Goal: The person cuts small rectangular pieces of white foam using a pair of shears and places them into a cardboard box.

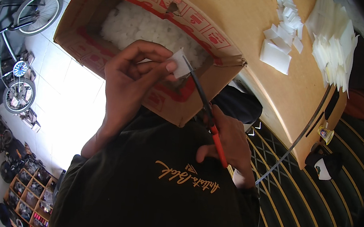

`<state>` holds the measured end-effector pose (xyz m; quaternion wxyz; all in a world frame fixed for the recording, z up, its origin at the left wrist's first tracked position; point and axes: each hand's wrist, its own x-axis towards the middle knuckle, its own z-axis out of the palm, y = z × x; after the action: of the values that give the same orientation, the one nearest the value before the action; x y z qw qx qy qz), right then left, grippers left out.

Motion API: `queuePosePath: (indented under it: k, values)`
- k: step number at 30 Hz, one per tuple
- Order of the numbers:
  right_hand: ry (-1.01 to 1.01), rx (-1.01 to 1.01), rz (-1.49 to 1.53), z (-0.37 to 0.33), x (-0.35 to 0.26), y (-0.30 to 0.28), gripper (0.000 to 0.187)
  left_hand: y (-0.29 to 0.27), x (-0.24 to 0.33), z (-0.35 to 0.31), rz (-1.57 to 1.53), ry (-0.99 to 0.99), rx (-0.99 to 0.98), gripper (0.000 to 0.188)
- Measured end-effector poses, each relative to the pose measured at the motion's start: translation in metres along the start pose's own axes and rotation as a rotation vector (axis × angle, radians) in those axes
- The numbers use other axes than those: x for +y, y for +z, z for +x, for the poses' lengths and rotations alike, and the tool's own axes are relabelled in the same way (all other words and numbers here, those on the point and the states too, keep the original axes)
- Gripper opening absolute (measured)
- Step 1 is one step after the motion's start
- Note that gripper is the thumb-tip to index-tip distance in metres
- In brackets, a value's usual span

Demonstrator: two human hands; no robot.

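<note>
My left hand (128, 73) pinches a small white square piece (182, 65), paper or thin fabric, between thumb and fingers. It is held up over the near side of an open cardboard box (222, 75). Scissors (199, 90) with dark blades and red handles are in my right hand (233, 139), pointing up and to the left. Their tips meet the right edge of the white piece; whether the blades are parted there I cannot tell. Inside the box lies a heap of small white pieces (133, 25).
A tan table (299, 104) extends to the right of the box. On it are a pile of cut white pieces (276, 56) and a fanned stack of white sheets (333, 45). A cup (325, 134) sits near its edge. Bicycles (38, 12) stand at the left; a compartmented shelf (31, 195) is lower left.
</note>
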<state>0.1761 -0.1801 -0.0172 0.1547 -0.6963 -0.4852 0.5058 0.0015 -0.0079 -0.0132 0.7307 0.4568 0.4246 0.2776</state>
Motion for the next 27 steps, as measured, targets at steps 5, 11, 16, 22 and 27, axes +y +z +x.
queuePosePath:
  k: [5, 11, 16, 22, 27]
  values:
    - [0.002, 0.007, -0.059, 0.002, -0.014, -0.007, 0.088, 0.005, -0.002, 0.002, -0.036, -0.033, -0.055, 0.016]
    - [-0.014, 0.029, -0.075, 0.003, -0.012, -0.007, 0.077, 0.003, -0.007, 0.003, -0.045, -0.035, -0.109, 0.013]
    - [-0.016, 0.055, -0.041, 0.005, -0.008, -0.005, 0.068, 0.004, -0.005, 0.003, -0.027, -0.062, -0.108, 0.012]
    - [0.027, 0.139, -0.157, 0.001, -0.018, -0.008, 0.052, 0.004, -0.002, 0.003, -0.014, -0.112, -0.08, 0.009]
    - [-0.002, 0.15, -0.048, 0.004, -0.011, -0.006, 0.048, 0.001, 0.009, -0.002, 0.083, -0.107, -0.032, 0.009]
